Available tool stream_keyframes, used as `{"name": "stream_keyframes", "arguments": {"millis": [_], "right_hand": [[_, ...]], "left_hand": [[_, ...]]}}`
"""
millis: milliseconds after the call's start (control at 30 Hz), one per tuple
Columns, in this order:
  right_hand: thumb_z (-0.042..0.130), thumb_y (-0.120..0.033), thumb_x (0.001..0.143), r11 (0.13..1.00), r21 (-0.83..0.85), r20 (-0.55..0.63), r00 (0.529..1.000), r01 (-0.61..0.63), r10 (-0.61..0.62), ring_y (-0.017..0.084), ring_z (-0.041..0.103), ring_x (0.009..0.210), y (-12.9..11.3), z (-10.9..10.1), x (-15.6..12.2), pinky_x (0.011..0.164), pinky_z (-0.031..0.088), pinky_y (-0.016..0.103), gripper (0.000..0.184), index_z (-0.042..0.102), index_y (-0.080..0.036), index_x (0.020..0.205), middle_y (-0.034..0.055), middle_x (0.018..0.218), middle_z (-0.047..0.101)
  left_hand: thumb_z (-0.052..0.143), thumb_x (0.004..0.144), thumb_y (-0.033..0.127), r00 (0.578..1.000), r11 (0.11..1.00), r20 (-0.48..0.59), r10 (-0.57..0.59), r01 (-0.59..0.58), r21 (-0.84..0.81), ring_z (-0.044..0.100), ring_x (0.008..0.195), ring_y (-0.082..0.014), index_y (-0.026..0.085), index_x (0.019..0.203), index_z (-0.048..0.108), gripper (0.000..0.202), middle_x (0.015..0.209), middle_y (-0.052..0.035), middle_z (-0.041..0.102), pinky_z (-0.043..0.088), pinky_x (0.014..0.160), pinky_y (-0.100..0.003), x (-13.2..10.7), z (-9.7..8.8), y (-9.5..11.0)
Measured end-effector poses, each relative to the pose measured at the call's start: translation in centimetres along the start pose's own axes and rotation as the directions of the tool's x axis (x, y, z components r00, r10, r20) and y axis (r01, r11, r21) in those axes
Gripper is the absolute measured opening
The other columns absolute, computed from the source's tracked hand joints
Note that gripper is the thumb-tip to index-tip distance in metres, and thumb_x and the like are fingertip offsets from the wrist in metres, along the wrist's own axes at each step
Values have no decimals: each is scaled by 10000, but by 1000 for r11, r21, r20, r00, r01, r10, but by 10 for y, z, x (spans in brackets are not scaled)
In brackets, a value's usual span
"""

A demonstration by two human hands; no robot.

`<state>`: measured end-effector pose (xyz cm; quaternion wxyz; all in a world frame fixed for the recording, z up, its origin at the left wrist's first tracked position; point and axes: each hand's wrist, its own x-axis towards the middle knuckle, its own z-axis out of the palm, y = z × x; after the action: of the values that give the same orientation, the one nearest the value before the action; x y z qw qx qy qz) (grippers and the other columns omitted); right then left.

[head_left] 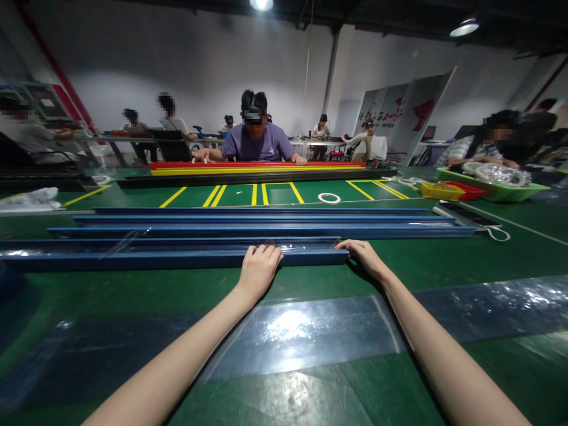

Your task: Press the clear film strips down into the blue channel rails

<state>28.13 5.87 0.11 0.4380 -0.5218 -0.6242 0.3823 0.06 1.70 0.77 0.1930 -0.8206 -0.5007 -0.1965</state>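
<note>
The nearest long blue channel strip point(177, 259) lies across the table, its open side up, with clear plastic film point(302, 244) inside. My left hand point(261, 269) is closed over its front wall, the fingertips hidden inside the channel. At the channel's right end, my right hand point(366, 258) is closed, thumb and fingers around the end; whether it also pinches the film I cannot tell. Just behind, more blue channel strips point(266, 231) lie parallel. A loose thin clear piece point(126, 239) sticks up across the channels left of my hands.
Wide clear plastic sheeting point(306, 340) lies on the green table point(426, 260) under my forearms. A phone-like device point(465, 214) with a white cord lies right. Beyond are a white tape ring point(329, 198), red and yellow strips point(257, 168), a green basin point(501, 190) and a seated person point(255, 142).
</note>
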Motion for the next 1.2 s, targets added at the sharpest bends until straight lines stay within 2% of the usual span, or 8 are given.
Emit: {"name": "stream_keyframes", "arguments": {"millis": [133, 233, 433, 667, 833, 1000, 1200], "right_hand": [[479, -306, 655, 998, 62, -79, 997, -10, 15, 109, 482, 591, 5, 0, 5, 534, 360, 225, 191, 620, -177, 646, 12, 654, 593], [518, -295, 628, 992, 118, -119, 991, -41, 55, 102, 472, 573, 8, -1, 7, 518, 358, 218, 146, 598, -175, 649, 7, 634, 582], [483, -267, 632, 998, 52, -73, 996, -39, 42, 83, 438, 536, 10, -3, 6, 509, 336, 213, 194, 648, -165, 627, 14, 637, 583], [493, -251, 636, 999, 14, -78, 996, -32, 33, 105, 495, 596, 11, -3, 4, 546, 366, 222, 224, 696, -169, 681, 44, 723, 642], [512, -241, 603, 995, 80, -127, 990, -55, 65, 108, 511, 550, 11, -4, 5, 529, 389, 230, 189, 689, -174, 598, 43, 645, 647], [484, -223, 556, 980, 186, -171, 980, -73, 105, 148, 579, 623, 6, -2, 2, 556, 432, 246, 181, 646, -172, 494, 71, 687, 672], [480, -231, 551, 978, 192, -179, 977, -78, 113, 182, 610, 682, -3, -1, -5, 574, 443, 254, 172, 617, -173, 466, 74, 711, 688]], "left_hand": [[281, 911, 264, 1000, 1000, 3, 5, -6, 8, 517, 799, -187, 188, 943, 568, 298, 849, -49, 628, 304, 705, -327, 0, 0, 0], [285, 910, 260, 1000, 1000, 0, 9, -9, 15, 518, 793, -187, 186, 935, 567, 293, 844, -47, 628, 301, 697, -326, -1, 0, 0], [337, 898, 249, 999, 1000, -40, 20, -19, 21, 526, 792, -184, 184, 918, 567, 239, 835, -44, 633, 298, 687, -319, 0, 2, 0], [369, 889, 247, 997, 999, -73, 32, -29, 40, 531, 768, -177, 183, 909, 567, 209, 813, -28, 636, 299, 686, -314, 1, 3, 0], [362, 893, 250, 997, 998, -71, 33, -30, 48, 529, 770, -177, 181, 910, 564, 214, 810, -28, 631, 293, 687, -313, 0, 3, 0], [360, 893, 240, 997, 997, -55, 52, -48, 64, 526, 756, -174, 177, 886, 563, 212, 789, -29, 626, 285, 670, -311, 1, 1, -1], [361, 892, 236, 997, 995, -9, 80, -79, 58, 523, 746, -176, 186, 859, 559, 207, 783, -21, 625, 269, 640, -310, 4, -4, -3]]}}
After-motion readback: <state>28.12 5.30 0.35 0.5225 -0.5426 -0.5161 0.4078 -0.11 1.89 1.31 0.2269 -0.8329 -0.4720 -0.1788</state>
